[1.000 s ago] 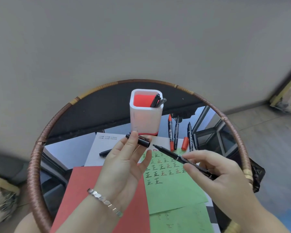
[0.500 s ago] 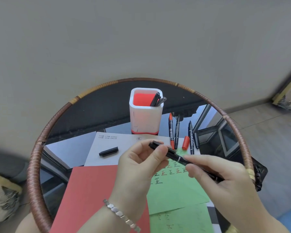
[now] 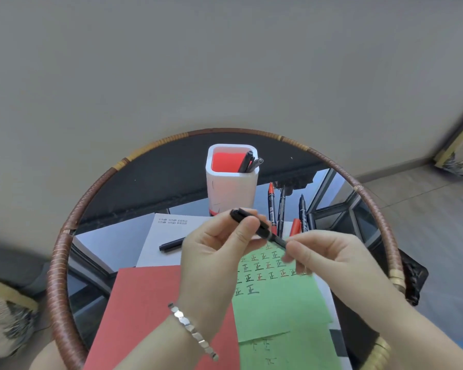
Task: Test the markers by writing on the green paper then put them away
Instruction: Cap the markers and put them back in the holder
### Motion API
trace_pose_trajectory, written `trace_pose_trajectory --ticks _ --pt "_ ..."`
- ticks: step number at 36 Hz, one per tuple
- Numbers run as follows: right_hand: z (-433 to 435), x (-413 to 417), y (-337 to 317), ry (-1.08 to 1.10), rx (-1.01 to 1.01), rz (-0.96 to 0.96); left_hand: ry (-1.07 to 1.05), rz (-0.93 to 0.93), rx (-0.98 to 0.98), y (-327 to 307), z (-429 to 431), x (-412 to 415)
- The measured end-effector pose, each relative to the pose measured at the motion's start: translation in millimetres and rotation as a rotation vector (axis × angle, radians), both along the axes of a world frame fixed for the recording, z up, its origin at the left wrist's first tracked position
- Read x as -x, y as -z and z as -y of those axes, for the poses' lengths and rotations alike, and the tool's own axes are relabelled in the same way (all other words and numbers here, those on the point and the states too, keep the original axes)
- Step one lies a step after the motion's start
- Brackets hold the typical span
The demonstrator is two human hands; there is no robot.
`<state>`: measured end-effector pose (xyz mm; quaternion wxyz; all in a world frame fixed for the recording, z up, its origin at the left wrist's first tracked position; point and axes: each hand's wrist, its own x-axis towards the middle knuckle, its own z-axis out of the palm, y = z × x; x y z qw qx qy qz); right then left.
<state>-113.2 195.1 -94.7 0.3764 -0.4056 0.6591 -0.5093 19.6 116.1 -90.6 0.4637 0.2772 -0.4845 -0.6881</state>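
Both hands hold one black marker (image 3: pixel 265 231) above the green paper (image 3: pixel 278 297), which carries several rows of written characters. My left hand (image 3: pixel 219 252) pinches the marker's capped upper end between thumb and fingers. My right hand (image 3: pixel 329 260) grips its lower end. The white pen holder (image 3: pixel 231 193) with a red inside stands behind, with two markers (image 3: pixel 250 162) in it. Several more markers (image 3: pixel 281 209) and a red cap (image 3: pixel 296 227) lie right of the holder. A black cap (image 3: pixel 171 245) lies on the white sheet (image 3: pixel 158 236).
A red sheet (image 3: pixel 145 311) lies left of the green paper. Everything rests on a round glass table with a woven rim (image 3: pixel 62 249). A grey wall rises behind and floor shows at the right.
My left hand brought the cap onto the marker's tip; the two hands came together and now both hold the capped marker. A black cap hidden before lies on the white sheet.
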Motion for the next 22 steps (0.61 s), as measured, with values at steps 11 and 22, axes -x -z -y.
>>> trace_pose_trajectory --ticks 11,22 --pt "27.9 61.9 54.0 0.191 -0.286 -0.804 -0.537 0.081 0.589 -34.6 55.2 -1.6" --pt "20.9 62.5 54.5 0.249 -0.299 -0.8 -0.388 0.698 0.779 -4.6 89.5 22.6"
